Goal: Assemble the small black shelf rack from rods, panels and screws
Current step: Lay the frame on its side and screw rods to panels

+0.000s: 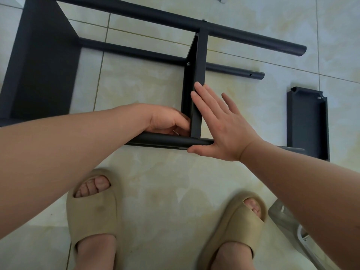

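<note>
The partly assembled black shelf rack point(48, 61) lies on its side on the tiled floor point(155, 172), ahead of both hands. The middle shelf panel point(195, 90) stands on edge between the two hands, with a screw head point(188, 64) visible on its face beyond the fingertips.

Left hand point(167, 119): fingers curled closed against the left face of the middle shelf panel, at the corner where the panel meets the near rod point(165, 140). What the fingers pinch there cannot be told.

Right hand point(218, 123): open and flat, fingers extended. The fingertips press on the right edge of the middle shelf panel; the thumb lies along the near rod, touching it.

Beyond the hands, the middle rod point(233, 70) and the far rod point(253, 40) run across the panel, their free ends projecting to the right of the right hand. The large end panel point(39, 75) is fitted at the far left, beyond the left forearm.

A loose shelf panel point(307, 121) lies flat on the floor to the right of the right hand, well apart from it, open side up.

Two feet in beige slide sandals point(93, 211) stand below the forearms.
</note>
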Demonstrator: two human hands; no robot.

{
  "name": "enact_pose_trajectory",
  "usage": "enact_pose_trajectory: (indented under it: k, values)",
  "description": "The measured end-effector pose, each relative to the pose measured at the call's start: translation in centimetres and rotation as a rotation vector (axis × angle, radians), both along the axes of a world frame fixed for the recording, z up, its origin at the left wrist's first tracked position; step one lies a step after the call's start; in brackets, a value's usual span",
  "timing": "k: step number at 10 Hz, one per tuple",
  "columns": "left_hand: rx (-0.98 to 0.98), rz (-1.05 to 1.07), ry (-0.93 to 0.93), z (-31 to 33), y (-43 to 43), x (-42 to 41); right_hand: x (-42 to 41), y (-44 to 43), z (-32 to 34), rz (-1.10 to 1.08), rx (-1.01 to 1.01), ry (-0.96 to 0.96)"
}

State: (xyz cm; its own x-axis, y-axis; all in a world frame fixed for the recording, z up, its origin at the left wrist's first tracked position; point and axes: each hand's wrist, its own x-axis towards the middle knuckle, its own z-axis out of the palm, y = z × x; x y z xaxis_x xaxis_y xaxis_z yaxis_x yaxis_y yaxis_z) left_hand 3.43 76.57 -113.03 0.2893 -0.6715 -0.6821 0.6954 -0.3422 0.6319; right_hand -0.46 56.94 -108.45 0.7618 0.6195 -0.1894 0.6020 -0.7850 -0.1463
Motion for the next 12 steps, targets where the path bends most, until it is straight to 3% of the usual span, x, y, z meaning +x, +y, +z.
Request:
enact_pose_trajectory:
  k: [6,12]
  values:
    - [0.012,0.032,-0.048,-0.14,0.28,0.17,0.02,-0.02,0.02,-0.005,0.011,-0.002]
    - [-0.025,0.04,0.065,0.1,0.19,0.12,-0.02,0.06,0.06,-0.008,0.012,0.001]
